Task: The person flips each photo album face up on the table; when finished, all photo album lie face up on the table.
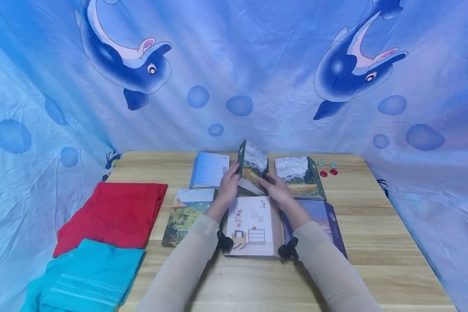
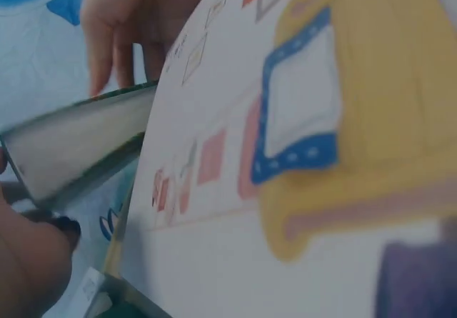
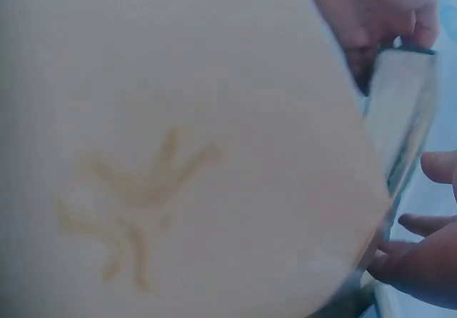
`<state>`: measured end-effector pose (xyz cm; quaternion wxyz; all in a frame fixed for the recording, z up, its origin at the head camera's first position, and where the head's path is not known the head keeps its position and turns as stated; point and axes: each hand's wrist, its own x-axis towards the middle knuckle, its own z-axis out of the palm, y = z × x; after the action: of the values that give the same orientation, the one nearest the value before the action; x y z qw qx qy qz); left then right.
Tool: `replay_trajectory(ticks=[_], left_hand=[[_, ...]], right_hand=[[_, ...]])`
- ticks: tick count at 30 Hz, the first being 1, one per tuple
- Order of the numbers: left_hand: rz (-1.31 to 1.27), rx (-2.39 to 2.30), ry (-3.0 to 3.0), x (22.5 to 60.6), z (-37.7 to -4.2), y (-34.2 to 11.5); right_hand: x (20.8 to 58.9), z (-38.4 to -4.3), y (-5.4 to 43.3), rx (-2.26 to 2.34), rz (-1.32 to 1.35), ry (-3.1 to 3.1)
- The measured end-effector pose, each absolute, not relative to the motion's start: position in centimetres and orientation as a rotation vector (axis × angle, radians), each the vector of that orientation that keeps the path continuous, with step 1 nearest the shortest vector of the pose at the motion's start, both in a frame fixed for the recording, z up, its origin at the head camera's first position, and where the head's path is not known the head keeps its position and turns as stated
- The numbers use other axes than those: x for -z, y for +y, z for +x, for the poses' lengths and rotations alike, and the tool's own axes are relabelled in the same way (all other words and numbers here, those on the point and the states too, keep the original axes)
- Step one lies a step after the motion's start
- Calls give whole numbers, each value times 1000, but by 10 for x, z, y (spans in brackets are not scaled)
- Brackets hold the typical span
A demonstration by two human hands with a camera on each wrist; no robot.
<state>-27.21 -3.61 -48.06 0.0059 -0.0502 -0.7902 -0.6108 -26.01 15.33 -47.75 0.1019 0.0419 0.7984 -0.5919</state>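
Note:
Both hands hold a thick photo album (image 1: 253,162) with a painted landscape cover and dark green spine, tilted up over the back row of albums. My left hand (image 1: 228,185) grips its left side by the spine. On its right lower side, my right hand (image 1: 279,190) pinches the edge, thumb on the cover. The pale page block (image 2: 86,146) shows between the two hands in the left wrist view. Below the wrists lies a white album (image 1: 253,225) with a drawn room on its cover; it fills much of both wrist views.
Around them lie a blue album (image 1: 210,170), a garden-painted album (image 1: 185,216), a matching landscape album (image 1: 298,177) and a dark purple-spined album (image 1: 316,216). Red cloth (image 1: 111,214) and turquoise cloth (image 1: 89,277) sit at left. Red discs (image 1: 323,173) and pale green discs (image 1: 333,165) lie back right.

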Motion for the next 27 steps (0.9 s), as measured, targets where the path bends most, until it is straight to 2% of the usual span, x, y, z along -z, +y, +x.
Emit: replay_trajectory(ticks=[5, 12, 19, 27], left_hand=[[-11, 1958, -2640, 485, -269, -37], [-83, 1788, -2809, 486, -266, -35], [-270, 1513, -2694, 479, -270, -26], [-504, 1466, -2699, 470, -270, 0]], right_hand=[[474, -257, 151, 1622, 129, 2481], [475, -256, 152, 1489, 96, 2603], [465, -257, 171, 1627, -2, 2629], [447, -256, 211, 1730, 100, 2706]])
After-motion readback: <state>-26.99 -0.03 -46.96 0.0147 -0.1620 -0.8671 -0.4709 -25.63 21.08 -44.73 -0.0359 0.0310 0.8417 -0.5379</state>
